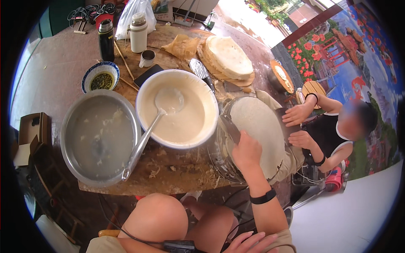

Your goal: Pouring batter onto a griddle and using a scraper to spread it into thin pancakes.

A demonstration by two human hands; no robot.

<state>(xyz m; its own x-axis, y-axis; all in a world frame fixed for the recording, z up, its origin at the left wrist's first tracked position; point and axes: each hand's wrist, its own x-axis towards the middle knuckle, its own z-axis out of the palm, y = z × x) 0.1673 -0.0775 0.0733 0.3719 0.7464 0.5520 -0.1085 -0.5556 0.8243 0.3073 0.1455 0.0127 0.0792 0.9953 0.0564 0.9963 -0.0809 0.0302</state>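
Note:
My right hand (pixel 247 152) grips a dark flat scraper (pixel 230 129) at the left edge of a round griddle. A thin pale flatbread (pixel 259 130) covers most of the griddle's top, and the blade lies along its rim. My left hand (pixel 253 243) is low in the picture beside my right forearm, fingers stretched out and holding nothing. Left of the griddle stands a white basin (pixel 211 116) of creamy batter. A metal ladle (pixel 143 141) rests in it, its bowl in the batter and its handle over the near rim.
A metal basin (pixel 67 147) of cloudy water is at the left. Behind are a bowl of herbs in oil (pixel 101 80), a black thermos (pixel 106 42), a white flask (pixel 138 33), a cup (pixel 147 58) and stacked flatbreads (pixel 230 55). A co-worker (pixel 322 137) reaches to the griddle's far side.

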